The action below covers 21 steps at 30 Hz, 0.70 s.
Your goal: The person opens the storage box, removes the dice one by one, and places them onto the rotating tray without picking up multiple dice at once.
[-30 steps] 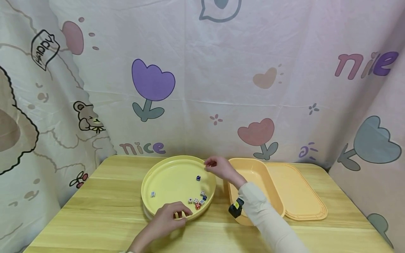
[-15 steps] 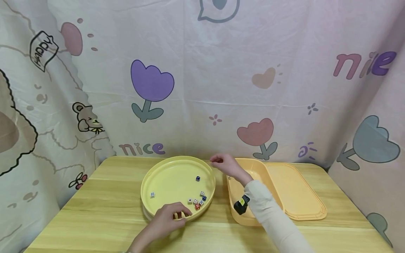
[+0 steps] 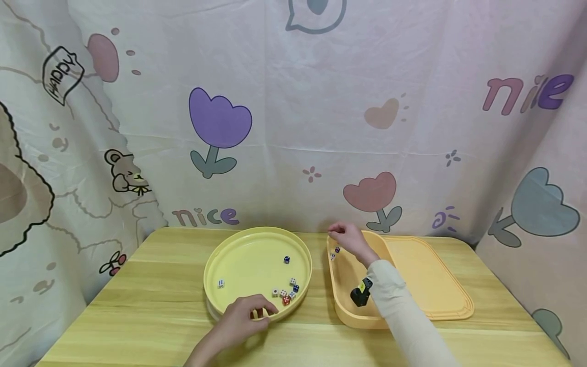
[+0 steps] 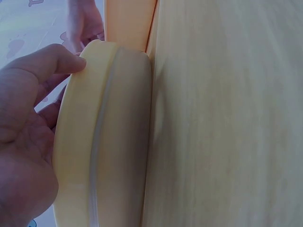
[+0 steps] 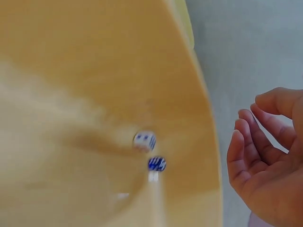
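Observation:
A round yellow tray point(image 3: 249, 265) holds several white, blue and red dice, mostly clustered at its front right, such as the red die point(image 3: 286, 300). My left hand point(image 3: 243, 318) grips the tray's near rim, thumb point(image 4: 78, 64) outside and fingers over the edge. My right hand point(image 3: 350, 239) is above the far left end of the orange rectangular box point(image 3: 341, 306), its fingers loosely bent and the thumb close to the index fingertip. Nothing shows between them in the right wrist view. Inside the box are a white die point(image 5: 144, 141) and a blue die point(image 5: 156, 164).
A flat orange lid point(image 3: 431, 280) lies on the wooden table point(image 3: 137, 316), right of the box. A patterned cloth point(image 3: 284, 168) hangs behind the table and at its sides. A black wrist camera point(image 3: 361, 293) is strapped to the right wrist.
My right hand has moved right, from the tray's far right rim to over the box. A blue die and a white die now show in the box. The left hand stays put.

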Available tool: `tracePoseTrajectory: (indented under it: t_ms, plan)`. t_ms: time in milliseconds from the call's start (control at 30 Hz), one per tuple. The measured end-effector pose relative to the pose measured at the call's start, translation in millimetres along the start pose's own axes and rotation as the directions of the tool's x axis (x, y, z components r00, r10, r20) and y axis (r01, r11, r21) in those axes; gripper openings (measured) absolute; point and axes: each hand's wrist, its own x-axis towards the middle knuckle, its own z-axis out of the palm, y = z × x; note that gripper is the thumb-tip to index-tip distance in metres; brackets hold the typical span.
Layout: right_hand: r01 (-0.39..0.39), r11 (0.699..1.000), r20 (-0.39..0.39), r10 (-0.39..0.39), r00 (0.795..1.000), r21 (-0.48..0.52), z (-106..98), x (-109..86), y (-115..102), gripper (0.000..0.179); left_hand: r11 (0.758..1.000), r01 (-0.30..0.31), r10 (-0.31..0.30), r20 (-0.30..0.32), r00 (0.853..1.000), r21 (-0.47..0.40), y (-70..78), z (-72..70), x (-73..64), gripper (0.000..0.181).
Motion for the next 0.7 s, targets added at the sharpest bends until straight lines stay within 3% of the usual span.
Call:
tracePoseTrajectory:
  t_ms: [333,500,700]
  plan:
    - [-0.063,0.998,-0.062,0.063,0.996,-0.002,-1.4,4.9,29.9,0.013,1.0,-0.001,0.001,-0.005,1.0,0.001,0.8,-0.4,-0.6,0.019]
    - [-0.086,0.995,-0.106,0.08,0.991,-0.052,2.8,5.2,45.0,0.014,1.0,0.003,-0.003,0.005,1.0,0.005,0.9,-0.6,-0.2,0.019]
    - [-0.121,0.992,-0.098,0.118,0.988,-0.033,8.6,6.5,58.3,0.014,1.0,0.014,-0.014,0.01,1.0,0.006,1.6,-0.9,0.6,0.019]
